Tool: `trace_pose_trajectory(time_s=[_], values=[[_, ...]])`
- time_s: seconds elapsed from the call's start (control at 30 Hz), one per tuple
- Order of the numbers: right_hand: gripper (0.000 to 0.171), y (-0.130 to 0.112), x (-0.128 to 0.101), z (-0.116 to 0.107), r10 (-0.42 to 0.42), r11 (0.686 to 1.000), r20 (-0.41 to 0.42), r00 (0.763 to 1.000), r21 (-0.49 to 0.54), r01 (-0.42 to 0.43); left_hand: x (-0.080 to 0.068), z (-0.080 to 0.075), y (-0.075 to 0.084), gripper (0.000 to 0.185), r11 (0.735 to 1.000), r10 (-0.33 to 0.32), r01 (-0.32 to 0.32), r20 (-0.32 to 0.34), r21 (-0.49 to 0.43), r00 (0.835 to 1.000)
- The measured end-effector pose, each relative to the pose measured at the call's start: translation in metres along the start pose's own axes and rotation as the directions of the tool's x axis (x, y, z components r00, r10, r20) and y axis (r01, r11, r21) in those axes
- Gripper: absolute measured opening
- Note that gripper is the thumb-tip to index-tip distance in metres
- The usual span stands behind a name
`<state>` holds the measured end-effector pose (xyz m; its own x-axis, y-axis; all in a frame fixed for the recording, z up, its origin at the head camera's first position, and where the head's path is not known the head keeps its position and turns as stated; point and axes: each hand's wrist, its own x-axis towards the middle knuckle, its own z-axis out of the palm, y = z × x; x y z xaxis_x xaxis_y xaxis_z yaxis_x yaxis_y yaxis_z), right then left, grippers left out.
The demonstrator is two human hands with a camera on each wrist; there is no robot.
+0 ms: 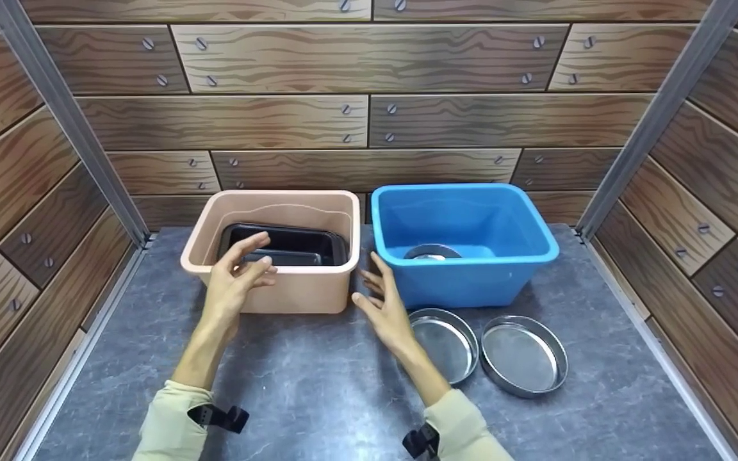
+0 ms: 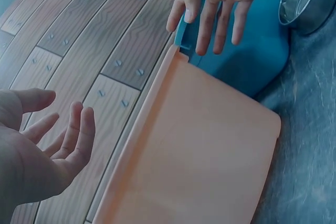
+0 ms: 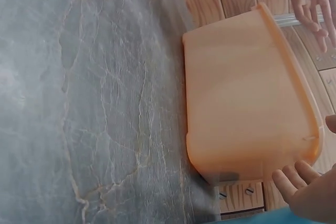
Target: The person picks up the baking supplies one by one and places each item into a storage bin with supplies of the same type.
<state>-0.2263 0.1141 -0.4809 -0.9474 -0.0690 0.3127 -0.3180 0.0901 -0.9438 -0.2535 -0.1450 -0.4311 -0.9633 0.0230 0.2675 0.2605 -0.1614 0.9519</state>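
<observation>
Head view: both hands, left hand [image 1: 236, 280] and right hand [image 1: 382, 301], are released, flanking the peach tub [image 1: 292, 291]; an uneven grab could tip its black trays [image 1: 286, 246].

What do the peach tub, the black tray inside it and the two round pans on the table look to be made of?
Peach tub: probably moulded plastic, matte, with a rolled rim and rounded corners. Black tray: likely glossy thin plastic, with glints on its edges. Round pans: metal, apparently steel or aluminium, with a shiny reflective rim and a duller base.
</observation>
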Motion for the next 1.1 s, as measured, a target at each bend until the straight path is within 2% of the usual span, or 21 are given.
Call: trace_pose_trajectory(time_s=[0.27, 0.33, 0.53, 0.83, 1.1], values=[[0.069, -0.006, -0.015, -0.007, -0.011, 0.997, 0.0, 1.0, 0.079, 0.011, -0.002, 0.013, -0.005, 0.043, 1.0, -0.019, 0.018, 0.054, 0.007, 0.998], [0.069, -0.007, -0.018, -0.01, 0.011, 0.994, 0.004, 1.0, 0.11, -0.011, -0.003, 0.017, -0.006, 0.043, 1.0, -0.029, 0.028, 0.07, 0.013, 0.997], [0.067, 0.008, -0.026, -0.021, 0.012, 0.984, -0.037, 0.999, 0.176, -0.005, -0.003, 0.031, -0.013, 0.044, 0.999, -0.047, 0.046, 0.115, 0.007, 0.992], [0.06, 0.012, -0.052, -0.044, 0.035, 0.982, -0.114, 0.993, 0.191, -0.012, -0.003, 0.056, -0.023, 0.044, 0.998, -0.058, 0.062, 0.222, -0.013, 0.973], [0.053, 0.016, -0.067, -0.079, 0.067, 0.969, -0.219, 0.973, 0.246, -0.012, 0.003, 0.08, -0.03, 0.045, 0.996, -0.054, 0.073, 0.309, -0.051, 0.95]])
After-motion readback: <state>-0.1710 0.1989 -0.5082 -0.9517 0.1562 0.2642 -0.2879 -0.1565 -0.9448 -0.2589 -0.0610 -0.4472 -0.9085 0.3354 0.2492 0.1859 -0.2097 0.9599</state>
